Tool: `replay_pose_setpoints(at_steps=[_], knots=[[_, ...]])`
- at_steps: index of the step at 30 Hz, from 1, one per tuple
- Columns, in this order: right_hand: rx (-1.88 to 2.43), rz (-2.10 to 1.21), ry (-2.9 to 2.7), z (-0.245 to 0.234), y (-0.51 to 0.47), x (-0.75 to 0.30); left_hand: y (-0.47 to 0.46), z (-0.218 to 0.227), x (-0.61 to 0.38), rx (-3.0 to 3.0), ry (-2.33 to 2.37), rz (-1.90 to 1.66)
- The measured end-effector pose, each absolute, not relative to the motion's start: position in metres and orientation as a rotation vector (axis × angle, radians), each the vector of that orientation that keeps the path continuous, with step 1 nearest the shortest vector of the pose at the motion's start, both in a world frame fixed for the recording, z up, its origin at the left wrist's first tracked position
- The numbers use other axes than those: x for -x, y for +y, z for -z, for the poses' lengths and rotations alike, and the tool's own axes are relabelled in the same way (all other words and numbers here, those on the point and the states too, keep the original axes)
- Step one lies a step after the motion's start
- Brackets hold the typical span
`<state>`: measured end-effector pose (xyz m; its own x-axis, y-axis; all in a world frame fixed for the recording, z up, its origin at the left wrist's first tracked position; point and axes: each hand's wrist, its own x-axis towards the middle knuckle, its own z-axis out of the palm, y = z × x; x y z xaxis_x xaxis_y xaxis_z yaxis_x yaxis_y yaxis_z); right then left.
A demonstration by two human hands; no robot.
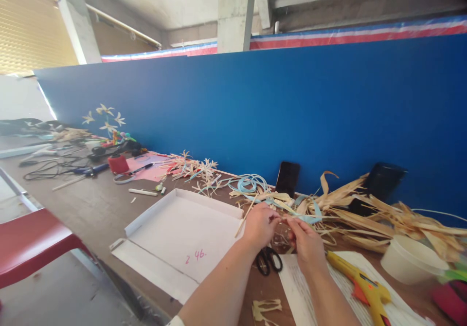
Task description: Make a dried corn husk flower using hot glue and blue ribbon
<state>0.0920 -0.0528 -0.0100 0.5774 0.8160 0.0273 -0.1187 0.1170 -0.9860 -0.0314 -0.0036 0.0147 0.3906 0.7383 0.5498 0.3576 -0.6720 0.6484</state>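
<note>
Right at the centre of the action, the left hand (260, 225) and the right hand (305, 242) come fingertip to fingertip above the tabletop (98, 214), thumbs and forefingers pinched together on a small pale piece (282, 218), too tiny to make out. Just below, black-handled scissors (269, 262) lie between the two forearms. Over on the left hand's side, it's a shallow white box (175, 243), marked in pink figures, with a thin stick (251, 209) slanting across its far corner, next to that hand. On the right, a yellow glue gun (359, 282) rests on printed paper (297, 287), close beside the right forearm. Beyond it stands a white tub (412, 262), and behind that a great tangle of dry husks (383, 231). Along the blue panel (255, 112), a dark phone (288, 177) leans upright, coiled blue strips (251, 184) beside it, then a cluster of pale flowers (204, 169) lying near pink paper (148, 171).
</note>
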Motion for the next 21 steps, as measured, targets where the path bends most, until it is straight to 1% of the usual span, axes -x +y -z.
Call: replay_pose_setpoints(at_steps=[7, 15, 21], knots=[[1.264, -0.694, -0.673, 0.01, -0.052, -0.095, 0.003, -0.015, 0.035, -1.98, 0.984, -1.2], [1.239, -0.681, -0.681, 0.011, -0.052, -0.097, 0.009, -0.008, 0.036, -1.83, 0.933, -0.936], [1.235, -0.678, -0.69, 0.012, -0.051, -0.098, 0.011, -0.003, 0.033, -1.749, 0.936, -0.85]])
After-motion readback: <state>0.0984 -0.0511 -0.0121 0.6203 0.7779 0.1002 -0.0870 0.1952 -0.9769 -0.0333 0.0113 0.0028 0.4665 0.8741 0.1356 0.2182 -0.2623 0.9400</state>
